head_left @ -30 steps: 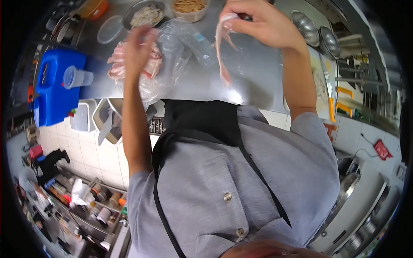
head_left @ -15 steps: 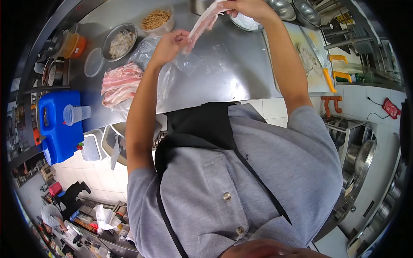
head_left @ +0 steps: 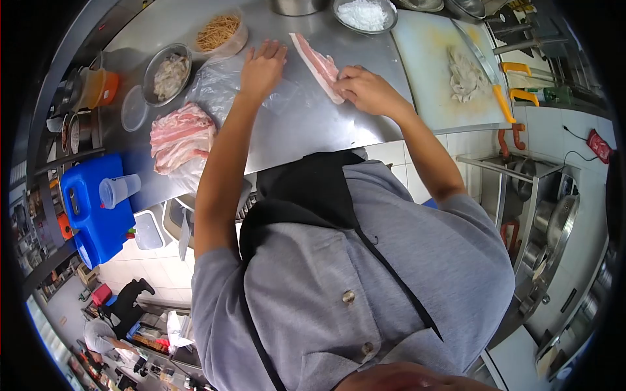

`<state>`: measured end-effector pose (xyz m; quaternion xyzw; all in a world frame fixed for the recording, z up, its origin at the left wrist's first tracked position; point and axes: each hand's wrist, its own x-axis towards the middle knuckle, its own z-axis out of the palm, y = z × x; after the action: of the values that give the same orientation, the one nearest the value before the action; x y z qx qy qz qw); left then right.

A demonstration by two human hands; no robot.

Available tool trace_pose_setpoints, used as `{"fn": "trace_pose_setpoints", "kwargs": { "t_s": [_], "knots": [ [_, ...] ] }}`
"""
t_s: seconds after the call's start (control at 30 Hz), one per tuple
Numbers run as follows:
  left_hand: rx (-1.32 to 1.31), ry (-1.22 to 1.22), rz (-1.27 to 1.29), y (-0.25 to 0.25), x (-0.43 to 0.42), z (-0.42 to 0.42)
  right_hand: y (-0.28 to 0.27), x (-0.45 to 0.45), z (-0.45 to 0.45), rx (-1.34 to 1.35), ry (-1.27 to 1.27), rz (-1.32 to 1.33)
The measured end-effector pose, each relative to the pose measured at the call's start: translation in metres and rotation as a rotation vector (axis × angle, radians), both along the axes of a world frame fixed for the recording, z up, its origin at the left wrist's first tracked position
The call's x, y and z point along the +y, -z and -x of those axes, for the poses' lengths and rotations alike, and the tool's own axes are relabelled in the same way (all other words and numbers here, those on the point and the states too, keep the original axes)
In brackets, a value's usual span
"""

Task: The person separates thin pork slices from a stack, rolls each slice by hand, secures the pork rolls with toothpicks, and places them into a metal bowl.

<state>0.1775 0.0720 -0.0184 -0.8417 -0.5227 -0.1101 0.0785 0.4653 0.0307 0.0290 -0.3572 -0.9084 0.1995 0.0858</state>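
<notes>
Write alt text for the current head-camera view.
A person's right hand touches a strip of raw meat on a metal table, with the open left hand nearby. More strips lie in a pile to the left; a knife and cutting board are to the right.

White tiled floor; steel worktop catching light; metal rack at right.

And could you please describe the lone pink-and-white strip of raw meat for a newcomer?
On the grey metal table, find the white rectangular cutting board on the right. Left of it, the person's right hand is at the near end of the long pink-and-white strip. Unlike the layered pink-and-white meat pile farther left, this strip lies alone.
</notes>
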Motion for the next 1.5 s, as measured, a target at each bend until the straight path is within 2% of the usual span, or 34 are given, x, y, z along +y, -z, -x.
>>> {"fn": "trace_pose_setpoints", "kwargs": {
  "t_s": [0.07,0.13,0.2,0.27,0.3,0.37,0.4,0.47,0.6,0.67,0.7,0.77,0.8,0.87,0.9,0.97,1.07,1.23,1.3,1.43,1.5],
  "knots": [
    [-0.088,0.001,0.021,-0.003,-0.011,-0.013,0.002,-0.003,-0.005,0.042,0.176,-0.069],
    [-0.237,0.324,0.215,-0.007,-0.016,-0.021,0.003,0.000,-0.002,0.057,0.210,-0.091],
    [-0.171,0.297,0.219,-0.013,-0.024,-0.029,0.011,0.005,0.003,0.074,0.236,-0.122],
    [-0.105,0.268,0.218,-0.012,-0.023,-0.029,0.035,0.011,0.005,0.371,0.220,-0.158],
    [-0.097,0.246,0.202,-0.009,-0.022,-0.026,0.043,0.016,0.008,0.366,0.222,-0.154],
    [-0.093,0.217,0.189,-0.005,-0.023,-0.024,0.057,0.028,0.017,0.418,0.439,-0.068],
    [-0.096,0.217,0.182,-0.005,-0.025,-0.023,0.056,0.034,0.022,0.416,0.434,-0.062],
    [-0.095,0.213,0.176,-0.004,-0.027,-0.019,0.044,0.046,0.033,0.256,0.395,0.169],
    [-0.125,0.215,0.140,-0.001,-0.026,-0.017,0.031,0.048,0.041,0.116,0.412,0.264],
    [-0.150,0.213,0.129,0.001,-0.030,-0.017,0.024,0.047,0.029,0.037,0.364,0.617],
    [-0.122,0.215,0.130,-0.002,-0.030,-0.018,0.020,0.046,0.023,0.028,0.355,0.620],
    [-0.099,0.214,0.133,-0.009,-0.029,-0.021,0.013,0.043,0.014,-0.237,0.329,0.481],
    [-0.122,0.219,0.147,-0.012,-0.028,-0.022,0.008,0.037,0.015,-0.243,0.324,0.481],
    [-0.145,0.222,0.156,-0.009,-0.023,-0.023,-0.006,0.018,0.021,-0.281,0.563,0.084],
    [-0.131,0.218,0.144,0.000,-0.018,-0.023,-0.005,0.010,0.024,-0.282,0.561,0.083],
    [-0.116,0.211,0.131,0.007,-0.008,-0.022,0.007,-0.009,0.030,0.023,0.246,-0.348],
    [-0.080,0.170,0.073,0.007,-0.002,-0.023,0.022,-0.034,0.036,-0.013,0.106,-0.305],
    [0.013,0.017,0.140,0.011,-0.007,-0.045,0.036,-0.054,0.047,0.070,0.122,-0.330],
    [-0.081,-0.002,0.068,0.024,-0.010,-0.047,0.037,-0.057,0.054,0.127,0.144,-0.326],
    [-0.083,-0.088,0.078,-0.001,-0.026,-0.032,0.022,-0.056,0.056,0.109,0.095,-0.347],
    [-0.334,-0.104,-0.032,-0.030,-0.039,-0.017,0.009,-0.052,0.059,0.127,0.146,-0.239]
  ]
}}
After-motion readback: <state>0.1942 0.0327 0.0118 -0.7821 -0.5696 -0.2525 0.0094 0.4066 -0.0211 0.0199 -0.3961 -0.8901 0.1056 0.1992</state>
